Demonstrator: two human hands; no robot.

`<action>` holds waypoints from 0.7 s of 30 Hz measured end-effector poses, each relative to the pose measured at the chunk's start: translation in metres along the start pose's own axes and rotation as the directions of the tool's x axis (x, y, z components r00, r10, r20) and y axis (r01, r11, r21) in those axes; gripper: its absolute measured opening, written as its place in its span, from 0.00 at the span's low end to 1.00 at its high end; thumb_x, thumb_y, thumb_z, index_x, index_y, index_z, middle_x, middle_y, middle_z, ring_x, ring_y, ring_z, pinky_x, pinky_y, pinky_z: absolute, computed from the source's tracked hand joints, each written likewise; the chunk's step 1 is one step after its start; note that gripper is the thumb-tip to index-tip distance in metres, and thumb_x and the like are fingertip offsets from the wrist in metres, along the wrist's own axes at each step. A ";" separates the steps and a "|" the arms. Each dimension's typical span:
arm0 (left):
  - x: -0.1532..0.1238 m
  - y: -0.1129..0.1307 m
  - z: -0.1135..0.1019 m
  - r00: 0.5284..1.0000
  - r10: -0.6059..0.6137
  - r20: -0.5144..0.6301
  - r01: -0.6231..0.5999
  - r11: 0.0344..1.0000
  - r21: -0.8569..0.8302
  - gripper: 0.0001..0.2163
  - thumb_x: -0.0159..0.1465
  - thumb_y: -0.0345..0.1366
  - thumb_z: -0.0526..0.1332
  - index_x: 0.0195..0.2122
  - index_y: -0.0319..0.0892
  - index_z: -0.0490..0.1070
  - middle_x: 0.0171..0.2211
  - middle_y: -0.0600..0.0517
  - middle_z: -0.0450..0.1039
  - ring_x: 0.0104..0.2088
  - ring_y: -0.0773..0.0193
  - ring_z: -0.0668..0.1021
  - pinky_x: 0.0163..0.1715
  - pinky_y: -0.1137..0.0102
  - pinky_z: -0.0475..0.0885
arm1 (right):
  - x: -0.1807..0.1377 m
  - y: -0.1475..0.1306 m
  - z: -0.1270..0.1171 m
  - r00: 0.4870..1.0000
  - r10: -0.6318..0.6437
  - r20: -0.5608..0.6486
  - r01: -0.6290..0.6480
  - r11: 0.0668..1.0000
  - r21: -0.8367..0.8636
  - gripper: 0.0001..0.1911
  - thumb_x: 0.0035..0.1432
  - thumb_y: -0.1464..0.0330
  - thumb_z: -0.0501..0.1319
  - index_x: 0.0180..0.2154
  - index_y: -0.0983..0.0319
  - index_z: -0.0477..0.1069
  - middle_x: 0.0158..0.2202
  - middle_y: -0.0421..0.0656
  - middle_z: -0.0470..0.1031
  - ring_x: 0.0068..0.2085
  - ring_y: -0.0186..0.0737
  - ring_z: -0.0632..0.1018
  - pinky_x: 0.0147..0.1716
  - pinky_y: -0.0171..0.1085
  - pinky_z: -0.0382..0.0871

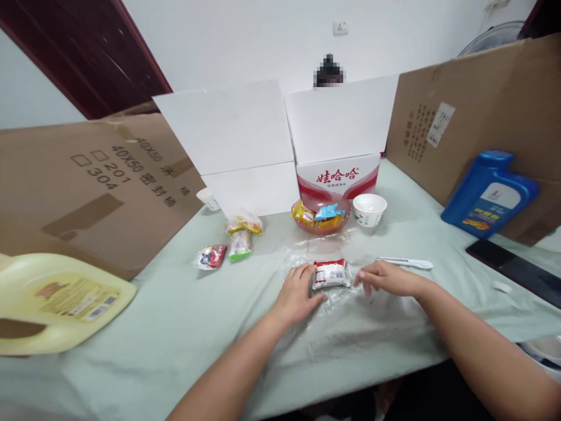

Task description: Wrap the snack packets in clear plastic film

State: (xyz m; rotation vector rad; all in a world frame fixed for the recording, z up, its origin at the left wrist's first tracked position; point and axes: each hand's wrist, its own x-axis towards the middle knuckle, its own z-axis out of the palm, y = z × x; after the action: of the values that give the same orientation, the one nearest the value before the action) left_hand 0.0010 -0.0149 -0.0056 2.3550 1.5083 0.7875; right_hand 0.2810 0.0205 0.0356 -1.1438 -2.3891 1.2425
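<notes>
A small red and white snack packet (pixel 330 273) lies on a clear plastic bag (pixel 322 345) spread over the cloth. My left hand (pixel 298 293) rests at the packet's left side, fingertips touching its edge, thumb held apart below. Just off the packet's right end is my right hand (pixel 385 278), its fingers loosely bent and somewhat apart over the plastic; I see nothing held in it. Behind that hand lies a white utility knife (pixel 405 263). Beyond the bag stands a pinkish bowl (pixel 322 228) with yellow and blue wrapped snacks, beside a white paper bowl (pixel 370 209).
More wrapped snacks (pixel 241 242) and a red-white packet (pixel 211 257) lie to the left, near a paper cup (pixel 207 199). A yellow jug (pixel 65 298) is far left; a blue bottle (pixel 488 196) and phone (pixel 517 269) are right. Cardboard boxes (pixel 249 126) enclose the table; a person's head shows behind.
</notes>
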 end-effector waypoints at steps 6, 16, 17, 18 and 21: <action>0.002 -0.001 -0.001 0.997 0.071 -0.013 -0.071 0.997 0.037 0.12 0.62 0.34 0.61 0.47 0.43 0.71 0.44 0.46 0.75 0.47 0.52 0.72 0.49 0.56 0.68 | -0.018 0.004 -0.016 0.980 0.137 -0.146 -0.180 0.923 -0.341 0.22 0.61 0.54 0.55 0.22 0.59 0.75 0.21 0.41 0.74 0.22 0.37 0.72 0.23 0.35 0.63; -0.002 -0.002 0.004 0.989 0.080 0.128 -0.088 0.994 0.060 0.31 0.55 0.44 0.68 0.59 0.45 0.61 0.61 0.41 0.62 0.62 0.44 0.62 0.59 0.46 0.56 | 0.035 -0.007 0.050 0.885 -0.326 -0.332 0.134 0.862 -0.489 0.30 0.51 0.70 0.63 0.57 0.60 0.64 0.55 0.52 0.69 0.56 0.52 0.69 0.55 0.53 0.63; -0.003 -0.004 0.005 0.989 0.018 0.148 -0.031 0.996 0.083 0.39 0.54 0.47 0.68 0.63 0.45 0.54 0.65 0.40 0.55 0.65 0.41 0.56 0.61 0.43 0.51 | 0.037 -0.007 0.051 0.896 -0.315 -0.313 0.135 0.865 -0.484 0.29 0.51 0.73 0.62 0.56 0.60 0.65 0.53 0.52 0.71 0.54 0.51 0.70 0.54 0.51 0.64; -0.003 -0.006 0.005 0.984 -0.036 0.174 0.018 0.994 0.104 0.44 0.53 0.50 0.68 0.66 0.45 0.48 0.67 0.38 0.50 0.67 0.40 0.51 0.62 0.41 0.47 | 0.038 -0.008 0.049 0.899 -0.312 -0.306 0.142 0.870 -0.471 0.27 0.51 0.74 0.60 0.54 0.60 0.66 0.50 0.51 0.72 0.52 0.50 0.71 0.53 0.50 0.66; -0.002 -0.010 0.003 0.957 -0.116 0.265 0.076 0.985 0.155 0.49 0.51 0.55 0.67 0.68 0.42 0.45 0.69 0.37 0.44 0.68 0.38 0.44 0.63 0.40 0.41 | 0.045 -0.013 0.025 0.863 -0.341 -0.372 0.176 0.894 -0.411 0.23 0.52 0.73 0.59 0.51 0.60 0.68 0.47 0.49 0.74 0.49 0.48 0.73 0.49 0.47 0.68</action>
State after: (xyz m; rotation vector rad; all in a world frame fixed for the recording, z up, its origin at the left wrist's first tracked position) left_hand -0.0056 -0.0115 -0.0136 2.3506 1.5895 0.3228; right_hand 0.2308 0.0336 0.0233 -1.0013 -2.3622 0.3999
